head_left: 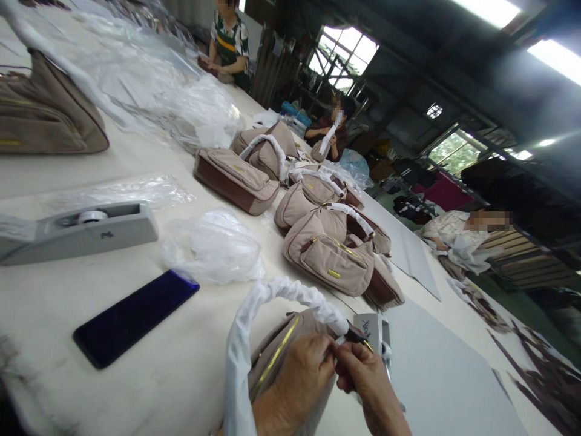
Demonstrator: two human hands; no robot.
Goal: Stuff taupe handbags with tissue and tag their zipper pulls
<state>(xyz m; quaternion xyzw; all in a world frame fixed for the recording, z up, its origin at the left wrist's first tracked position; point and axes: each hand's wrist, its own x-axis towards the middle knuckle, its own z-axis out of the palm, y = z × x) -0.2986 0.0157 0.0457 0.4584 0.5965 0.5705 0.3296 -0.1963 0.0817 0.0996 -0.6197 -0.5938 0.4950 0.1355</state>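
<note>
Both of your hands work at the near edge of the table (149, 387). Your left hand (295, 375) and your right hand (367, 378) meet fingertip to fingertip, each pinching the right end of the wrapped handle (290, 290), where a small dark fitting shows between them. That handle, sheathed in white film, arches up from the beige bag (276, 351), which lies under your left hand with its gold zip showing. Just beyond your right hand stands a small grey dispenser (374, 330), beside a grey sheet (436, 375) that runs along the right edge. A dark phone (136, 318) lies flat to the left of the bag, well apart from it. Behind the phone sit a wad of clear plastic (213, 245) and a long tape dispenser (77, 233). A row of like bags (331, 254) runs up the middle of the table toward its far end, where another person (229, 42) sits.
</note>
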